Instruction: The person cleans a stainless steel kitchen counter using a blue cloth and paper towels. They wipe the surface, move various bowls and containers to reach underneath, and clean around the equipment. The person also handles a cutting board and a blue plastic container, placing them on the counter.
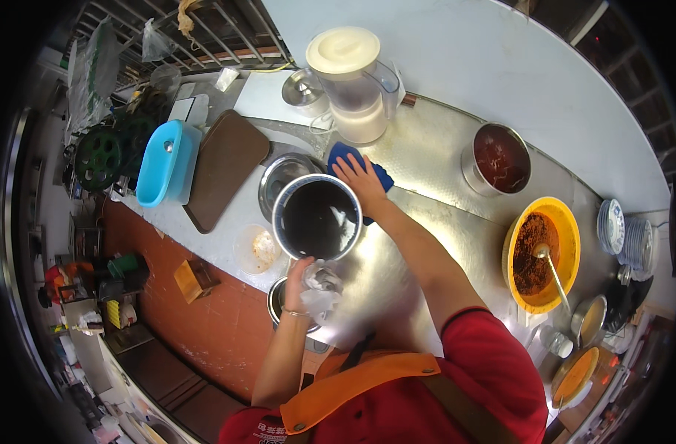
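My left hand [300, 283] is at the near rim of a round container of dark liquid [317, 217], with crumpled white paper or plastic [321, 286] beside the fingers. Whether it grips the container or only the crumpled piece cannot be told. My right hand [361, 180] lies flat, fingers spread, on a blue cloth [379, 176] on the steel worktop [427, 216], just right of the container. Behind the container are a metal lid or dish [282, 175] and, farther back, a clear pitcher with a cream lid [357, 105].
Left are a brown tray [227, 166], a turquoise basin [163, 164] and a clear plastic bowl [257, 248]. A metal pot of dark red content [499, 158], a yellow bowl with a ladle [574, 255] and stacked plates [610, 227] stand right. A pale panel [482, 66] bounds the worktop's back.
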Demonstrator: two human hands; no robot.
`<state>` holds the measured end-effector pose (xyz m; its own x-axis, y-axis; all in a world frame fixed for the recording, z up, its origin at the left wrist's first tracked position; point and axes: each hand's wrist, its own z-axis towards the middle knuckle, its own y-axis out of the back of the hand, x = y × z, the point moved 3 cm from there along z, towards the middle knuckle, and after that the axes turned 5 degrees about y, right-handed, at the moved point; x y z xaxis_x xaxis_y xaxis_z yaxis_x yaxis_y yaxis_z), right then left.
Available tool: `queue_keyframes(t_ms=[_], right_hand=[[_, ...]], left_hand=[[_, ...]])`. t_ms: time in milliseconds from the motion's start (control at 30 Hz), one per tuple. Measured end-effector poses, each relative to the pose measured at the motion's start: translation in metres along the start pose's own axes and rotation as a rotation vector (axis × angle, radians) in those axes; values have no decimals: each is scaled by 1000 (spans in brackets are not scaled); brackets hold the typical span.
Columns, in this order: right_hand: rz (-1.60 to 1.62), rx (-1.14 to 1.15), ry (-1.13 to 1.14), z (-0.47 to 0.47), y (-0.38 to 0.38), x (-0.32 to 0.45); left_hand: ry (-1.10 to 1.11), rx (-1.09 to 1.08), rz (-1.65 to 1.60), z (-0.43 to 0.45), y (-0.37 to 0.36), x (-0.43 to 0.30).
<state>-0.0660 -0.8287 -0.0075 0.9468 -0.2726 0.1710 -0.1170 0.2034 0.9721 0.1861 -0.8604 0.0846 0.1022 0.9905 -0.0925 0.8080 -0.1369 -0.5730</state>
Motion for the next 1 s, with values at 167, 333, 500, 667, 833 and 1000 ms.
queue_keyframes(t_ms=[167,333,500,667,833,1000], right_hand=[[-1,34,-20,5,-1,29],[67,50,148,-60,-5,55],[173,283,341,-172,8,94],[239,354,571,-205,11,86],[-22,189,519,-85,-11,60],[70,-21,130,7,-1,4]], left_hand=[[-131,-78,141,-11,28,-21],[-330,-197,173,-29,32,-32],[-268,-185,134,-23,65,-46],[-142,-74,186,-26,62,-45],[-257,-128,166,-34,58,-43],[-131,-146,204,-32,37,-31]])
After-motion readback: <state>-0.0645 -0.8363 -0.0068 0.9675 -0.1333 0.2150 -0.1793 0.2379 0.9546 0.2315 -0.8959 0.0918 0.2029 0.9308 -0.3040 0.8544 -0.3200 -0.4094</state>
